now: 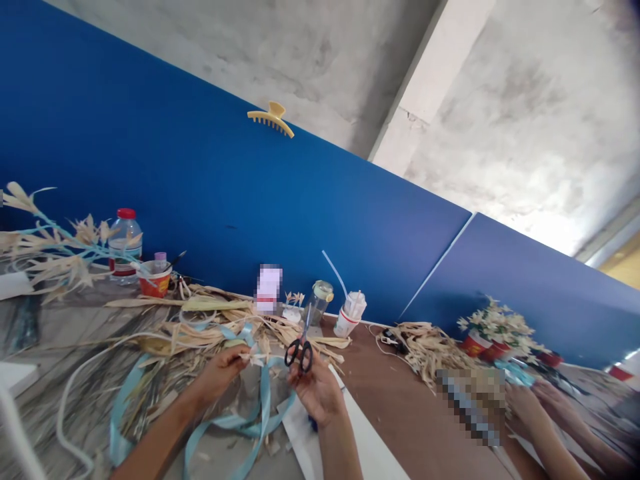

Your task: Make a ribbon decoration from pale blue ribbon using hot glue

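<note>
My left hand (225, 370) pinches a small pale piece of dried husk (256, 359) between thumb and fingertips. To its right, my right hand (320, 397) is closed round the black-handled scissors (303, 341), whose blades point upward, away from me. A light blue ribbon (265, 393) hangs and loops between and below both hands. Dried husk strips (210, 331) lie in a loose heap just beyond my left hand. Under my right forearm is a white sheet or board (370, 443); part of it is hidden by the arm.
A clear jar (320, 299) and a white cup (346, 323) stand by the blue partition (200, 173). Husk flowers (75, 247), a red-capped bottle (125, 250) and a red cup (155, 283) are at left. Another person's hands (530, 407) work at far right, near more husks (425, 343).
</note>
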A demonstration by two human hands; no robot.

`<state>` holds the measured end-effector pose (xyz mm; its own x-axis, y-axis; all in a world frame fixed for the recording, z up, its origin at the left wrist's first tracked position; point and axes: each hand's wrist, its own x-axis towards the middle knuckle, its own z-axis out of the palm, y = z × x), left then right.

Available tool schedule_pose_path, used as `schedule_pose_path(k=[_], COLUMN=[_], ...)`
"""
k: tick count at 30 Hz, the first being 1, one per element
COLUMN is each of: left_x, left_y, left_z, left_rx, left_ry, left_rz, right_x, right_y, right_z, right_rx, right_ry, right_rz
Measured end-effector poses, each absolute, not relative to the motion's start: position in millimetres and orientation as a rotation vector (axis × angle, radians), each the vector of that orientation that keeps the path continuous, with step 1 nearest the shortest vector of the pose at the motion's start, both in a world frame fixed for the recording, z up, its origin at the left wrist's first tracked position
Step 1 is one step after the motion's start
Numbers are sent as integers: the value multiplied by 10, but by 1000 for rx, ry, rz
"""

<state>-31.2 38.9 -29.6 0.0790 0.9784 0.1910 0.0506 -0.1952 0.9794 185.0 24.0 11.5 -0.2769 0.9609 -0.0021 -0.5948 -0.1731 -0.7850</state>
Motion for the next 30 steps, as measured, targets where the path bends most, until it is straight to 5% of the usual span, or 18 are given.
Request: schedule_pose_path(k=[11,30], left_x=[-371,-356], left_y=[426,365], left_z=[-304,-209], left_rx=[1527,1623], left_ry=[1069,1080], left_rz=[1280,1213], right_x=[1977,2061], right_y=[98,115], right_z=[254,215], right_rx=[-980,-993], right_ry=[-1497,-1594], right_rz=[1559,1624])
